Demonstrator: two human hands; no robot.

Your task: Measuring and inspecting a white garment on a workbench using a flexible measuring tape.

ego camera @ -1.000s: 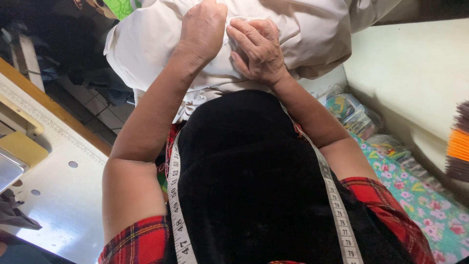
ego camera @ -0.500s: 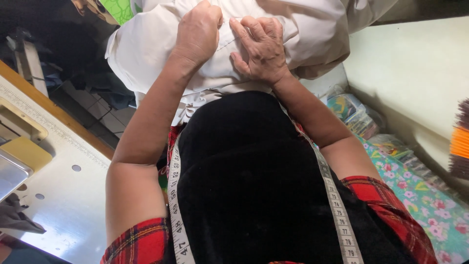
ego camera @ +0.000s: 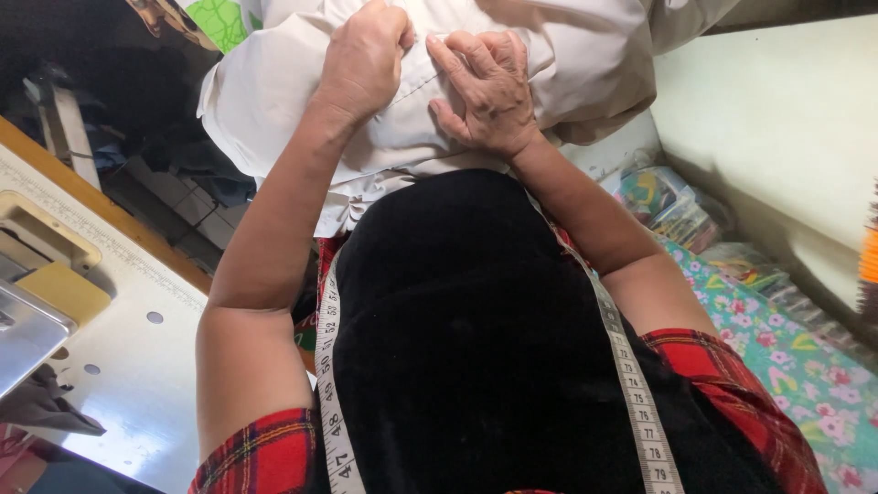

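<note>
A white garment (ego camera: 274, 101) is bunched up in front of me, over my lap. My left hand (ego camera: 364, 62) is closed in a fist on a fold of it near a stitched seam. Just to the right, my right hand (ego camera: 485, 87) presses and pinches the same fabric along the seam, with its fingertips almost touching the left hand. A black cloth (ego camera: 476, 348) covers my chest below the hands. A white measuring tape (ego camera: 633, 389) hangs round my neck, down both sides.
A white sewing table (ego camera: 128, 320) with a wooden edge stands at the left, with a metal machine plate (ego camera: 26, 334) and a yellow piece (ego camera: 64, 293). At the right lie a floral cloth (ego camera: 796, 366) and clear plastic packets (ego camera: 672, 201) below a pale wall.
Both hands have shifted slightly on the white garment, and the left fist has closed in toward the right hand's fingertips at the seam. The arms stay in much the same place.
</note>
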